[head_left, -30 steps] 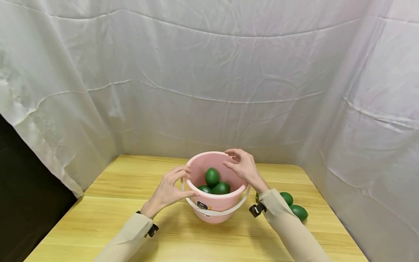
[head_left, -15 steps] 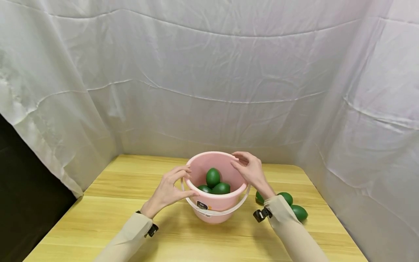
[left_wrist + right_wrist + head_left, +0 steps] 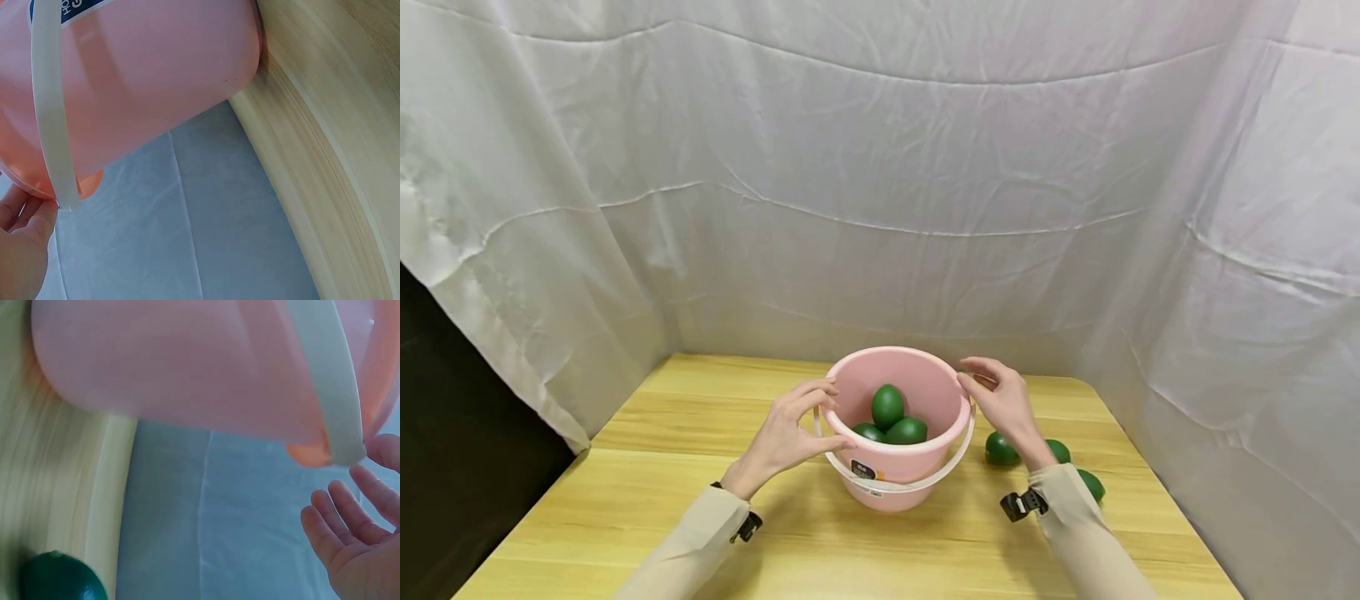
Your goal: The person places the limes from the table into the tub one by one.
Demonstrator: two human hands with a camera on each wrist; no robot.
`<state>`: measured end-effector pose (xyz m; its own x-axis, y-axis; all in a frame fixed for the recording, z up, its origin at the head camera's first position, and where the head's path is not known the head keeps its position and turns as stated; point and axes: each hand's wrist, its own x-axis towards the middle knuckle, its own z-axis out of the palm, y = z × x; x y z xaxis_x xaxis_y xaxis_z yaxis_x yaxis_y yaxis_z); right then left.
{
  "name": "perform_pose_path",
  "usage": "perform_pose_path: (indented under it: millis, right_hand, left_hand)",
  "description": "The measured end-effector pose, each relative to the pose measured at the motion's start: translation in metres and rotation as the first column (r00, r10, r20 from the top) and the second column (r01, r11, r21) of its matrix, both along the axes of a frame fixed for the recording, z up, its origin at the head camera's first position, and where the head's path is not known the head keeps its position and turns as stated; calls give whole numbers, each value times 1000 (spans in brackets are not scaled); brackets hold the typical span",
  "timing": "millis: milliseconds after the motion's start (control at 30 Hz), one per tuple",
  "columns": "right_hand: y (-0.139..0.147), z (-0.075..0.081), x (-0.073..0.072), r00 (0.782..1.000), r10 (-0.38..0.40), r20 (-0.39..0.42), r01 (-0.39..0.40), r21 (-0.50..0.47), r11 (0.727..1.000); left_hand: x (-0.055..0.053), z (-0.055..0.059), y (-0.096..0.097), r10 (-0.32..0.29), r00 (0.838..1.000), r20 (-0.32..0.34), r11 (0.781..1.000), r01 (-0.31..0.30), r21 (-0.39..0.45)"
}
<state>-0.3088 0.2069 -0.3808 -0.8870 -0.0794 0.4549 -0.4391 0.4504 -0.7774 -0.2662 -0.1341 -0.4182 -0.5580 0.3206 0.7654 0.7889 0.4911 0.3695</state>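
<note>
A pink bucket [image 3: 891, 467] with a white handle [image 3: 951, 471] stands upright on the wooden table. Inside it lie green avocados [image 3: 887, 406], three of them showing. My left hand [image 3: 788, 432] holds the bucket's rim on the left, thumb over the front edge and fingers at the side. In the left wrist view, that hand [image 3: 25, 244] is at the rim beside the handle's end. My right hand [image 3: 1003, 400] is at the rim's right side with nothing in its grasp. The right wrist view shows its fingers [image 3: 353, 515] loosely spread, the thumb close to the handle's end.
To the right of the bucket, three more avocados [image 3: 1002, 450] lie on the table [image 3: 760, 517], partly hidden by my right wrist and sleeve. Pale grey cloth [image 3: 880, 167] hangs behind and along both sides of the table. A dark area [image 3: 460, 433] borders the left.
From over the bucket's mouth, my right hand has moved right to the rim's right edge, uncovering an avocado on the table. Left hand and bucket stay as they were.
</note>
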Motion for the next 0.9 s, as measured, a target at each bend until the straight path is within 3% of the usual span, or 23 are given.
perform_pose_path:
  millis: [233, 533, 900]
  right_hand:
    - [21, -10, 7, 999, -32, 33, 31, 26, 999]
    - [41, -18, 6, 997, -78, 28, 75, 96, 993]
    - [85, -20, 16, 985, -153, 77, 132, 228, 965]
  left_hand:
    - [1, 0, 1, -9, 1000, 0, 1000, 9, -8]
    - [2, -1, -1, -6, 1000, -10, 1000, 6, 10]
    - [-1, -1, -1, -17, 1000, -14, 1000, 17, 3]
